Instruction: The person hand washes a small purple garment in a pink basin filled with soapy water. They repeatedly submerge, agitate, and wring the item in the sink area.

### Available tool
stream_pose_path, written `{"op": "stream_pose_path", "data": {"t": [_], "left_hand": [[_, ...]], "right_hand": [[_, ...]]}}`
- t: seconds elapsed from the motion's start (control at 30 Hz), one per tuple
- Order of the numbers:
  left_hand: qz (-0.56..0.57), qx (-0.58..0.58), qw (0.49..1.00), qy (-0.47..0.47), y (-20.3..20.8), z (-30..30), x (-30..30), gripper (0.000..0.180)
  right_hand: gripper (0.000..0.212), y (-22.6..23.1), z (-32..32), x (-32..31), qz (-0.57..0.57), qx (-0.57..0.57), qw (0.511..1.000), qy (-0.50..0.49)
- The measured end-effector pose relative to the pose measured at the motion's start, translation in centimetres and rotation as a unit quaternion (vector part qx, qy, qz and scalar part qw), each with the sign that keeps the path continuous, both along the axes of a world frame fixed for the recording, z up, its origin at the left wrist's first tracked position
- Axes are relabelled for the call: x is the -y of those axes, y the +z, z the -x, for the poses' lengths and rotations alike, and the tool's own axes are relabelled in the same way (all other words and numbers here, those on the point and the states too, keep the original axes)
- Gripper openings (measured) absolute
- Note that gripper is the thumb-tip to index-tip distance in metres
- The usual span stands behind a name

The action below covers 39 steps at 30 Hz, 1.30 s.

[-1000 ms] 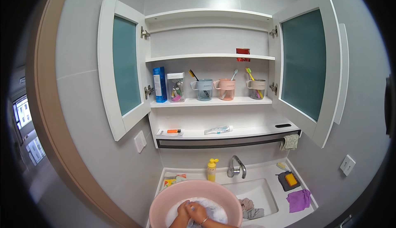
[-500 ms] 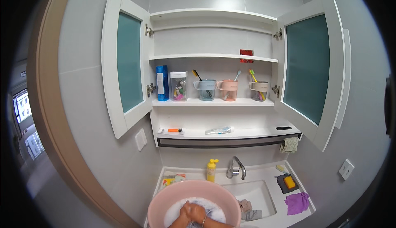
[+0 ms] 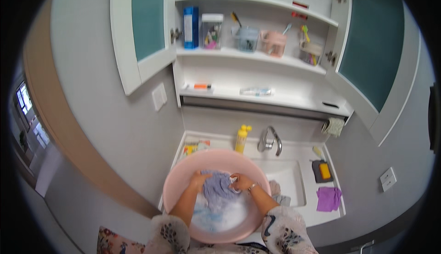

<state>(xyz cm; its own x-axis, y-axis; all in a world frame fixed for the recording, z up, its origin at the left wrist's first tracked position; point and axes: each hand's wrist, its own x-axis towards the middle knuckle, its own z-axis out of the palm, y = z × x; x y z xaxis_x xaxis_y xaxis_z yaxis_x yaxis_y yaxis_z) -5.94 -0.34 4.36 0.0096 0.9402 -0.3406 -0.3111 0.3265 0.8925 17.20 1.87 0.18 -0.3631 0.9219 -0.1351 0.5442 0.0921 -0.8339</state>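
A pink basin (image 3: pixel 177 171) full of sudsy water (image 3: pixel 216 219) stands in front of me, partly over the sink. Inside it, a grey-blue wet cloth (image 3: pixel 219 190) is spread between my two hands, its lower part reaching into the suds. My left hand (image 3: pixel 200 179) pinches the cloth's left edge. At its right edge, my right hand (image 3: pixel 243 182) has its fingers closed on a whitish border of the cloth. Further pale blue fabric (image 3: pixel 206 217) shows blurred under the foam.
Beyond the basin stand a yellow bottle (image 3: pixel 241 139) and a chrome faucet (image 3: pixel 270 141). Wet cloths (image 3: pixel 281 200) lie in the white sink (image 3: pixel 294 180). To the right are a yellow sponge (image 3: pixel 325 171) and a purple cloth (image 3: pixel 329 199). An open cabinet (image 3: pixel 257 59) with cups hangs above.
My hands were clasped together low in the suds; now they are apart, with the cloth stretched between them. The view has tipped down, showing more of the basin and my sleeves.
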Motion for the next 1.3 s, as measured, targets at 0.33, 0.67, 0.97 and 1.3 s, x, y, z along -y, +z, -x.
{"op": "stream_pose_path", "data": {"t": [0.33, 0.67, 0.97, 1.3], "left_hand": [[-0.037, 0.101, 0.989, -0.106, 5.3, 0.1, 2.5, 0.025], [-0.181, -0.269, 0.932, -0.16, 3.1, 7.0, 1.7, 0.048], [-0.177, -0.633, 0.754, -0.027, 2.1, 5.0, 2.4, 0.047], [-0.08, -0.729, 0.551, -0.399, -0.5, 2.3, 5.4, 0.05]], "right_hand": [[0.04, -4.3, 2.9, -0.7, -0.13, -0.053, 0.99, 0.011], [0.024, 1.4, -1.2, -3.2, 0.027, -0.132, 0.987, -0.085], [0.015, 6.4, 0.6, 1.1, -0.114, 0.19, 0.959, -0.175], [0.035, 3.9, 3.0, 5.9, -0.007, 0.525, 0.823, 0.216]]}}
